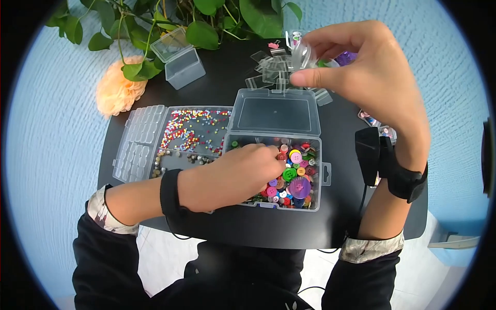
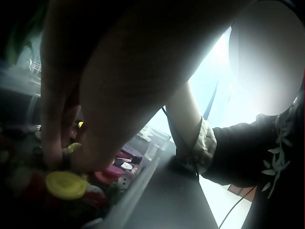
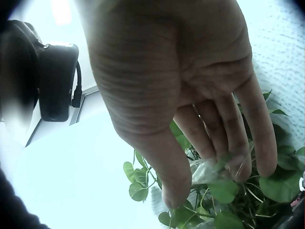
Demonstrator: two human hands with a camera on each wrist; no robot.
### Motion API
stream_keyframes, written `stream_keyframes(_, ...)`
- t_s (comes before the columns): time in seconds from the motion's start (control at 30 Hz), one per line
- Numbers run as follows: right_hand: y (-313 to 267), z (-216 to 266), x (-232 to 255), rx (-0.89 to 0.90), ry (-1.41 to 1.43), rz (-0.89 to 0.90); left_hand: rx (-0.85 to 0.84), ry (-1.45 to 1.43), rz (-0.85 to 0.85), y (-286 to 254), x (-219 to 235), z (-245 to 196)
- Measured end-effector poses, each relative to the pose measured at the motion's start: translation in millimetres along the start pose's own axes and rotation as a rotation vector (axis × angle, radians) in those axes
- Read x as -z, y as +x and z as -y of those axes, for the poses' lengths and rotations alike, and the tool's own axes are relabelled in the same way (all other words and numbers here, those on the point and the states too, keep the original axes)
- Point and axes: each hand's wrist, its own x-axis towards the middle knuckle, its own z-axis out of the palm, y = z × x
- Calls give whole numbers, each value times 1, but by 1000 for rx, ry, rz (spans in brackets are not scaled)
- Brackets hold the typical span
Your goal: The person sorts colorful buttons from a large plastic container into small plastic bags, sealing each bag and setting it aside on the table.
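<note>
My left hand (image 1: pixel 232 175) reaches down into a clear box of mixed buttons (image 1: pixel 290 173), fingers bent among them. In the left wrist view its thumb and fingertips come close together beside a yellow button (image 2: pixel 66 185); I cannot tell whether they pinch one. Raised over the table's far right side, my right hand (image 1: pixel 369 72) holds a clear, rounded plastic piece (image 1: pixel 303 56) between thumb and fingers. The right wrist view shows that see-through piece (image 3: pixel 205 171) against green leaves. The button box's lid (image 1: pixel 275 112) is folded back, and a large purple button (image 1: pixel 299 188) lies on top.
Left of the buttons, an opened divided case (image 1: pixel 140 139) holds small colourful beads (image 1: pixel 181 129) and brownish beads. Behind stand a small clear box (image 1: pixel 185 68), a peach pompom flower (image 1: pixel 121 88), a leafy plant (image 1: pixel 201 33) and a pile of clear plastic pieces (image 1: pixel 274 67).
</note>
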Motion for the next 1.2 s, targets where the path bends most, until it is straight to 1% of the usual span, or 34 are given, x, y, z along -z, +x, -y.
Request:
stream_keyframes(0.03,-1,2,2,-17,-2,-5,-85,43,-5,2,2,1)
stream_keyframes(0.07,-2,4,4,-12,-6,-11,-89,49,-8,5,5,0)
stream_keyframes(0.13,-2,10,6,-121,-9,11,166,-110,131,9,12,-1)
stream_keyframes(0.17,-2,13,7,-120,-9,8,165,-107,131,10,13,0)
stream_keyframes(0.23,-3,17,7,-203,-34,-8,167,-154,95,8,14,6)
stream_keyframes(0.27,-4,9,5,-211,-25,-2,174,-160,104,7,15,7)
stream_keyframes(0.33,1,-6,1,165,-54,-70,116,-250,40,8,19,8)
stream_keyframes(0.37,0,-6,1,162,-51,-74,116,-248,45,8,21,8)
stream_keyframes(0.43,0,1,6,13,5,-6,112,-300,-24,10,26,8)
stream_keyframes(0.47,0,0,6,12,5,-10,111,-298,-22,9,28,9)
stream_keyframes(0.53,0,-1,5,67,-13,-24,126,-246,7,8,31,11)
stream_keyframes(0.57,-2,2,9,60,-10,-24,126,-249,14,8,32,10)
stream_keyframes(0.63,-4,18,27,-9,91,98,200,-205,89,7,37,7)
stream_keyframes(0.67,-1,20,33,-14,95,97,201,-206,94,5,36,6)
stream_keyframes(0.73,7,19,41,-118,233,242,148,-25,43,3,36,1)
stream_keyframes(0.77,4,19,39,-122,235,240,147,-26,48,2,36,-4)
stream_keyframes(0.83,-8,20,28,79,115,128,216,-131,147,1,35,-14)
stream_keyframes(0.87,-12,21,21,71,122,133,220,-139,154,1,33,-16)
stream_keyframes(0.93,-17,23,10,128,6,-101,249,-134,161,1,28,-19)
stream_keyframes(0.97,-18,24,11,124,7,-96,250,-140,162,0,25,-20)
stream_keyframes(1.03,-15,27,19,108,28,18,161,-140,190,2,22,-19)
stream_keyframes(1.07,-14,29,20,110,22,18,158,-140,186,4,22,-18)
stream_keyframes(1.13,-11,33,22,40,-22,40,52,-131,201,4,20,-15)
stream_keyframes(1.17,-9,32,21,46,-25,41,52,-129,195,4,20,-12)
stream_keyframes(1.2,-6,30,19,-7,21,40,53,-168,205,3,19,-9)
